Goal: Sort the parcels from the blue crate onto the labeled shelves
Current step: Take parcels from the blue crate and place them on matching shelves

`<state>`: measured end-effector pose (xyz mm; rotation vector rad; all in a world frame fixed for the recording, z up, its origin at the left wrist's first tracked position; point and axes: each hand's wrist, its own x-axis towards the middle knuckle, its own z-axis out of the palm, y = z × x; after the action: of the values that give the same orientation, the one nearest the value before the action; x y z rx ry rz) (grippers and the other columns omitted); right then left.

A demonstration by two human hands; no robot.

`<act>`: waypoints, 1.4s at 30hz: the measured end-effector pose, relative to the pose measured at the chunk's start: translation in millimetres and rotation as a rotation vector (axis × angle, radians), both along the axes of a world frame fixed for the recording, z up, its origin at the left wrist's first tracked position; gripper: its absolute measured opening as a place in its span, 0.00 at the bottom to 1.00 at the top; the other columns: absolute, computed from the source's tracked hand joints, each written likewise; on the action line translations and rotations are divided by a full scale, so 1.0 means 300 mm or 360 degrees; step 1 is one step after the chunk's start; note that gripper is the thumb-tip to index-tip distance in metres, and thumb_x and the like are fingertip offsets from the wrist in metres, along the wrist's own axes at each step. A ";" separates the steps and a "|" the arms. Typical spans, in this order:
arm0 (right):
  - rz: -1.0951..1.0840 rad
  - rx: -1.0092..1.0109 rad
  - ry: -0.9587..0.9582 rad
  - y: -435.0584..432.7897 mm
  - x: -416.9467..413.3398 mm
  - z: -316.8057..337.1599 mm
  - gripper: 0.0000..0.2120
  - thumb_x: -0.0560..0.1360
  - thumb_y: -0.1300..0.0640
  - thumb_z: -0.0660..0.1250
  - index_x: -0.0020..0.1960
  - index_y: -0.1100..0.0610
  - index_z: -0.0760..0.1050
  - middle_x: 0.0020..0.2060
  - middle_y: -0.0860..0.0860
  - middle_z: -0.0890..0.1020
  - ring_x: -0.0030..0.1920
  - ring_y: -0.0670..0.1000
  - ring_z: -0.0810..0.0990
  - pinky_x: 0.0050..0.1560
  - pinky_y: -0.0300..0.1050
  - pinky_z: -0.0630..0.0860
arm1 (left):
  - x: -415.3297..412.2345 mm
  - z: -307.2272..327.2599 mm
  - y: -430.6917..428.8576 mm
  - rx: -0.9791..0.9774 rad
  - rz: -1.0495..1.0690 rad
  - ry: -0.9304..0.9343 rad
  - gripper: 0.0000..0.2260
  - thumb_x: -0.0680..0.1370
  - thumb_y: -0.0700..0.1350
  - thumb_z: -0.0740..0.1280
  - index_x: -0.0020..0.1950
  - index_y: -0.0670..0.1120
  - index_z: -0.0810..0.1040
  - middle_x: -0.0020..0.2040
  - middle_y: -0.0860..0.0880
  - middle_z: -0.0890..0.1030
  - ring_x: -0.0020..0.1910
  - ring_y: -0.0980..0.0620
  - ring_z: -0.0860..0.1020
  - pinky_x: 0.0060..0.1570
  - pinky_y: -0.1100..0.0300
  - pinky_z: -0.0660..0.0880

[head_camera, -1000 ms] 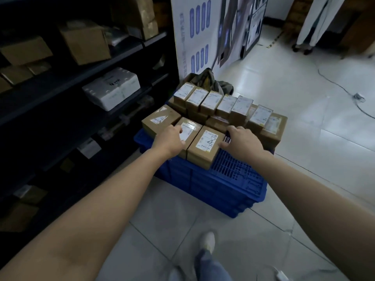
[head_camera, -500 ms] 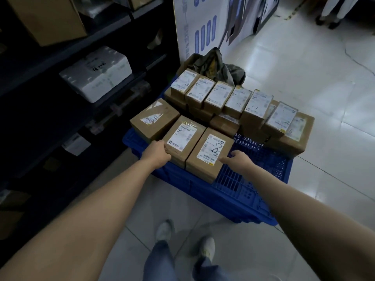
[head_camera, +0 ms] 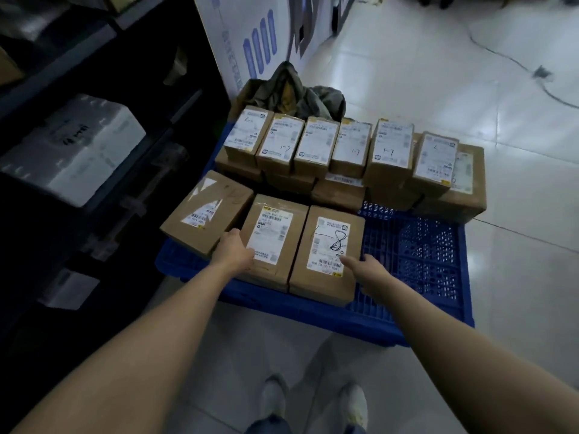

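Tiled floor (head_camera: pixel 517 277), dark shelves (head_camera: pixel 131 98) at L. Blue crate (head_camera: pixel 416 277) carries the parcels: 3 along its near edge, back stack (head_camera: pixel 319 145) across the far edge. L hand (head_camera: pixel 235 250) grips middle parcel (head_camera: pixel 275 230) by its L side, thumb on top. R hand (head_camera: pixel 368 269) holds the R side of parcel marked 8 (head_camera: pixel 326 277), touching beside it. Third parcel (head_camera: pixel 206 211) at near-L corner crowds L hand. White foam box (head_camera: pixel 78 145) on a shelf; olive cloth (head_camera: pixel 297 95) beyond crate.

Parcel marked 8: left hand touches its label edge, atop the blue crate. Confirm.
Not the left: the right hand touches the parcel marked 8 at its label edge, atop the blue crate; the left hand is on the neighbouring parcel. Head view.
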<state>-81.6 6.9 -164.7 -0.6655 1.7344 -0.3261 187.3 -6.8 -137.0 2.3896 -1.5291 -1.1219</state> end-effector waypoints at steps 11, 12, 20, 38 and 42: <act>-0.0413 0.0059 -0.0513 -0.016 0.011 -0.149 0.34 0.74 0.43 0.69 0.73 0.45 0.57 0.52 0.53 0.84 0.50 0.57 0.84 0.47 0.56 0.81 | 0.054 -0.151 -0.102 0.0191 0.0324 0.0579 0.35 0.73 0.47 0.70 0.74 0.42 0.57 0.64 0.45 0.74 0.49 0.51 0.74 0.42 0.58 0.71; -0.0442 0.0036 -0.0558 -0.005 0.010 -0.154 0.35 0.74 0.44 0.70 0.74 0.43 0.55 0.52 0.53 0.84 0.49 0.56 0.84 0.42 0.55 0.82 | 0.055 -0.156 -0.100 0.0216 0.0347 0.0631 0.39 0.73 0.48 0.71 0.76 0.44 0.52 0.62 0.45 0.74 0.50 0.50 0.75 0.43 0.56 0.73; -0.0473 -0.0108 -0.0695 0.029 -0.033 -0.074 0.28 0.74 0.50 0.68 0.68 0.42 0.56 0.56 0.55 0.80 0.52 0.59 0.80 0.38 0.56 0.81 | 0.035 -0.108 -0.068 0.0173 0.0474 0.0862 0.35 0.72 0.44 0.72 0.72 0.47 0.54 0.51 0.46 0.78 0.44 0.48 0.82 0.34 0.57 0.79; -0.0236 -0.0723 -0.0882 -0.127 0.003 0.754 0.28 0.74 0.55 0.69 0.70 0.46 0.61 0.54 0.56 0.83 0.42 0.55 0.86 0.36 0.53 0.81 | 0.132 0.751 -0.100 -0.0254 0.0467 0.1607 0.14 0.75 0.48 0.64 0.57 0.42 0.80 0.50 0.39 0.84 0.45 0.41 0.82 0.47 0.49 0.79; -0.0104 -0.0871 -0.0968 -0.157 0.080 0.909 0.28 0.73 0.54 0.70 0.69 0.48 0.63 0.56 0.58 0.82 0.48 0.59 0.85 0.40 0.55 0.81 | 0.201 0.922 -0.074 -0.0442 0.0479 0.1669 0.11 0.75 0.47 0.63 0.52 0.44 0.81 0.46 0.42 0.85 0.41 0.44 0.84 0.43 0.52 0.81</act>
<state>-57.5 -40.3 107.9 -0.7933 1.0799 -0.9648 247.6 -29.1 139.5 1.3508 -0.8379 -1.5558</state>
